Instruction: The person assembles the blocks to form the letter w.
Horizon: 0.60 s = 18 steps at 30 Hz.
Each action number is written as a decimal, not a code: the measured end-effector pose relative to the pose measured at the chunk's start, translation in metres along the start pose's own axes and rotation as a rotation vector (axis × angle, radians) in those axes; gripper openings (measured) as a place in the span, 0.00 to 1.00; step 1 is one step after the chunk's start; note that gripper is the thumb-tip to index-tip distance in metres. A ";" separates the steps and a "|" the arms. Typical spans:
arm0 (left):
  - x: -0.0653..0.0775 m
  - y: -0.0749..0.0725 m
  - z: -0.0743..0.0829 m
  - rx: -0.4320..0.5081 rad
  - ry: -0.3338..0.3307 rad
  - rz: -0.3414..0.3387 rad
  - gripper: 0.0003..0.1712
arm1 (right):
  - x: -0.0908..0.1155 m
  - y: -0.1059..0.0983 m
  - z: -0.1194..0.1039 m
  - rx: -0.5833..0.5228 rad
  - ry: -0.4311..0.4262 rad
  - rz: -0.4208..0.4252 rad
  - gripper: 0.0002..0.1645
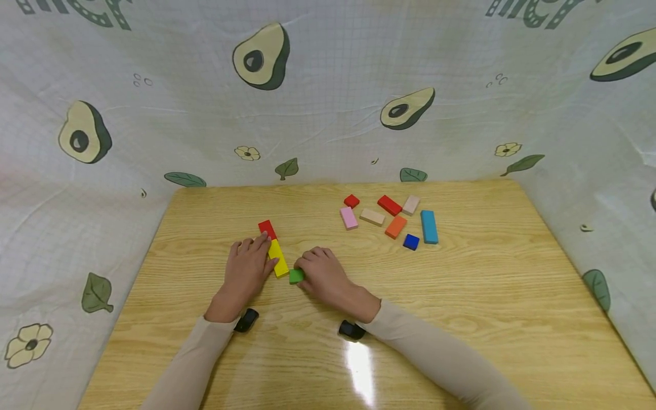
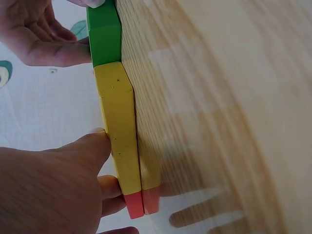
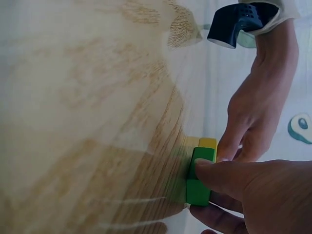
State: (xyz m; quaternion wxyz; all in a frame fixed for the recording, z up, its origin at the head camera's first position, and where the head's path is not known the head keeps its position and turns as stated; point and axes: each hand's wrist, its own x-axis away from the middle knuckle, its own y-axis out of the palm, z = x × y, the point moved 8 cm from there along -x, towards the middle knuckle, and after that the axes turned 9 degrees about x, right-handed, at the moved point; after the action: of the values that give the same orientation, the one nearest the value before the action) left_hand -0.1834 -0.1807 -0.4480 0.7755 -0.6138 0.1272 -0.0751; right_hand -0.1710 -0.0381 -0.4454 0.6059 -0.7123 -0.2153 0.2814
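A red block (image 1: 267, 227) and a longer yellow block (image 1: 279, 263) lie end to end in a slanting line on the table. My left hand (image 1: 247, 269) rests along their left side, its index finger touching the red block and its thumb on the yellow one. In the left wrist view, the thumb meets the edge of the yellow block (image 2: 119, 131). My right hand (image 1: 326, 277) pinches a green block (image 1: 295, 277) between thumb and fingers. That green block (image 2: 105, 36) appears against the near end of the yellow one.
Farther back on the wooden table (image 1: 461, 285) are loose blocks: a pink one (image 1: 348, 218), an orange one (image 1: 396, 226), a dark blue one (image 1: 411, 242), a light blue one (image 1: 429, 226) and several others. A patterned cloth (image 1: 328, 114) hangs behind and at both sides.
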 end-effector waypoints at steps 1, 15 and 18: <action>0.000 0.000 0.000 0.001 0.000 0.001 0.32 | 0.000 0.000 0.000 -0.001 0.000 0.002 0.12; 0.000 0.002 -0.002 0.024 -0.009 -0.012 0.32 | 0.010 -0.007 0.036 -0.109 0.067 -0.015 0.24; 0.000 0.002 -0.002 0.028 -0.006 -0.009 0.31 | 0.012 -0.013 0.055 -0.123 0.101 0.018 0.25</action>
State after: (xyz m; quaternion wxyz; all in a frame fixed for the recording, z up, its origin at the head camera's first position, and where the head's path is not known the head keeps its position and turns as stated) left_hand -0.1837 -0.1819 -0.4504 0.7840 -0.6038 0.1211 -0.0784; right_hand -0.1979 0.0130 -0.4406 0.5686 -0.7633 -0.1951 0.2367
